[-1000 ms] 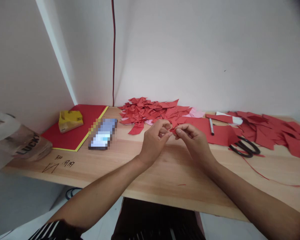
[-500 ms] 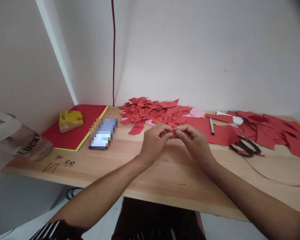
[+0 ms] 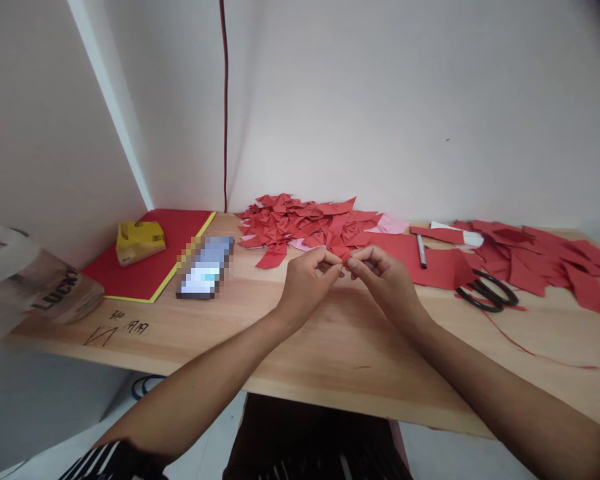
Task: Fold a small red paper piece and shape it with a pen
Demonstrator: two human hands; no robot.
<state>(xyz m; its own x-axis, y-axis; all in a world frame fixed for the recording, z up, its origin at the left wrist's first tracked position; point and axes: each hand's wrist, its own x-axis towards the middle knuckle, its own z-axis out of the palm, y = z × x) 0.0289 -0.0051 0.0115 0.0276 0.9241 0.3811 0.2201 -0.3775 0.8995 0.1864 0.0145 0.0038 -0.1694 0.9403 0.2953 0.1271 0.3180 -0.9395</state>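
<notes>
Between my fingertips, above the wooden table [image 3: 260,347], is a small piece of red paper [image 3: 345,256], mostly hidden by the fingers. My left hand [image 3: 307,280] pinches it from the left, thumb against forefinger. From the other side my right hand [image 3: 387,277] grips the same piece. Just behind the hands lies a heap of folded red paper pieces [image 3: 300,223] with some pink ones among them. To the right of my right hand are a flat red sheet [image 3: 435,267] and black-handled scissors [image 3: 495,291], their blades covered by red paper.
Loose red paper pieces [image 3: 530,260] spread along the right. A marker [image 3: 421,251] rests on the red sheet. On the left are a phone [image 3: 207,270], a red folder [image 3: 180,230] with a yellow packet [image 3: 141,243], and a plastic cup [image 3: 63,287]. A wall stands behind.
My fingertips have shifted slightly around the red paper, and a bit more of it shows between them. The view has moved very little; the things on the table stay put.
</notes>
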